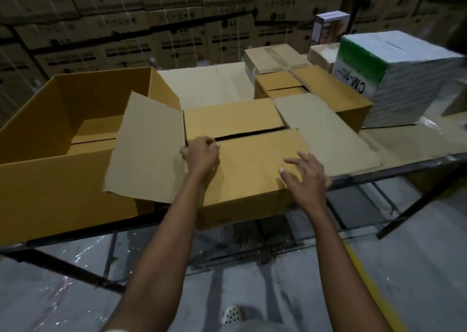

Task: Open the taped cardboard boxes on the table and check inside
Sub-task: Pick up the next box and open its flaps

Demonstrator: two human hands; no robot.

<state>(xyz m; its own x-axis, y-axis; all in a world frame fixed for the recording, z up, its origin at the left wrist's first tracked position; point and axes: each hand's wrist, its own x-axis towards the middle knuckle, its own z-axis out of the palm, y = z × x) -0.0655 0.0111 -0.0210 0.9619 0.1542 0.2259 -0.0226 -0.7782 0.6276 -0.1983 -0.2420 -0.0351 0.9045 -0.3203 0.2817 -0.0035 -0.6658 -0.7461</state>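
Observation:
A brown cardboard box [250, 170] stands at the table's front edge. Its two side flaps are folded out to the left [146, 147] and right [326, 134]; its two inner flaps lie nearly flat with a dark gap between them. My left hand [202, 152] has its fingers curled over the near inner flap's edge at the gap's left end. My right hand [305, 175] rests with spread fingers on the near flap's right corner. A big open box [50, 155] sits to the left. Behind are a partly open brown box [328, 89] and a taped box [275, 57].
A white and green carton [396, 79] stands at the right of the metal-framed table [414, 165], with a small white and purple box [331, 26] behind it. Stacked washing-machine cartons [151, 28] wall the back. Below are the grey floor and my shoe [231, 314].

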